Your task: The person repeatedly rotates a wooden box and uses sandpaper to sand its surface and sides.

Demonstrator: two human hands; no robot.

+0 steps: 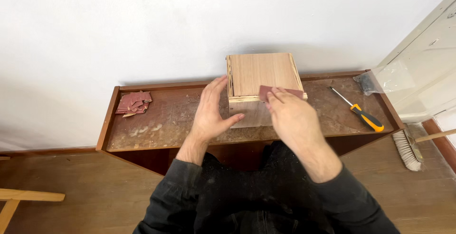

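A dusty dark-brown surface stands against a white wall. On its far left lies a pile of reddish sandpaper scraps. Towards the right lies a screwdriver with an orange and black handle, and a clear plastic bag sits at the far right corner. A hand brush rests on the wooden floor to the right.

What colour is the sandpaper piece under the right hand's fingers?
Reddish-brown; the sandpaper lies on the wooden box's front edge under the right hand, seen in the head view.

Clear plastic bag, w/ dark bits, table's far-right corner.
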